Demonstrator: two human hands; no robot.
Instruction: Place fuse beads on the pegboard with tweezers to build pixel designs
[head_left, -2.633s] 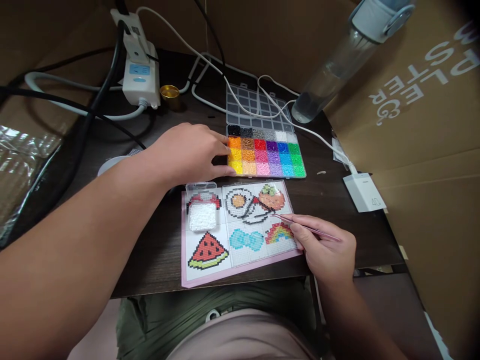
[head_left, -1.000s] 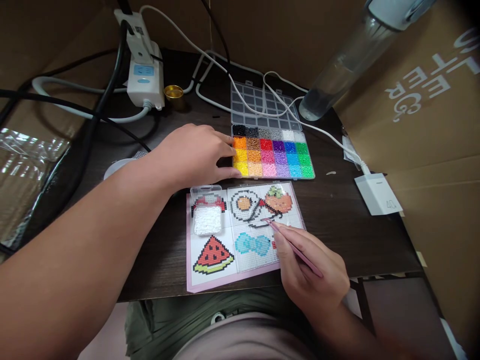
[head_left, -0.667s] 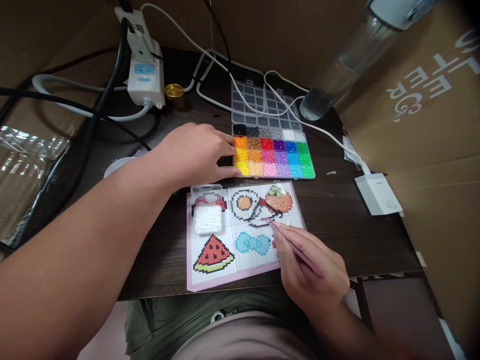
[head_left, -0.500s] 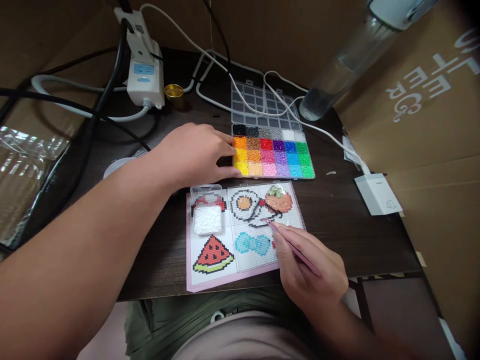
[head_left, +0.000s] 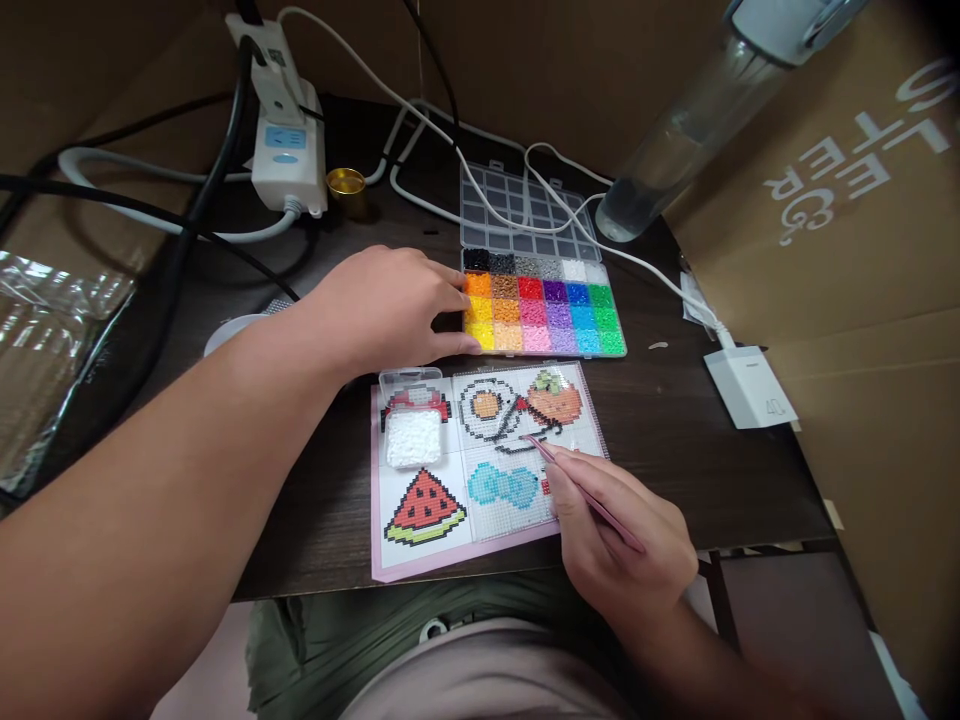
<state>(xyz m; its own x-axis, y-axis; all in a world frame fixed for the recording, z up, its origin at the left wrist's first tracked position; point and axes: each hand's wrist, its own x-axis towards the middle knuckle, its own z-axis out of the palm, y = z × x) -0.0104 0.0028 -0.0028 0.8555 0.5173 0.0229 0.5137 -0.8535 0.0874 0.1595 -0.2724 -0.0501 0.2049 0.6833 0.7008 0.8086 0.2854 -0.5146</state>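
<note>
My left hand (head_left: pixel 397 305) lies at the left edge of an open bead box (head_left: pixel 551 312), fingers apart, fingertips touching its side. The box holds small beads sorted by colour. My right hand (head_left: pixel 634 540) is closed around pink tweezers (head_left: pixel 613 522), whose tips meet a clear pegboard (head_left: pixel 499 528) near black bead lines; whether a bead is between them is too small to tell. Under the pegboard lies a pink-edged pattern sheet (head_left: pixel 409 568) with a watermelon picture (head_left: pixel 425 505). A small clear case of white beads (head_left: pixel 414 440) stands on the sheet's upper left.
A power strip (head_left: pixel 289 150) and a small gold cup (head_left: pixel 347 186) stand at the back left. White cables cross the bead box lid (head_left: pixel 491 215). At the right are a water bottle (head_left: pixel 660 150) and a white charger (head_left: pixel 750 388). Cardboard (head_left: pixel 877 330) walls surround the dark table (head_left: pixel 322 530).
The whole view has shifted slightly. The tweezer tips have moved very little on the pegboard, and my left hand stays at the bead box.
</note>
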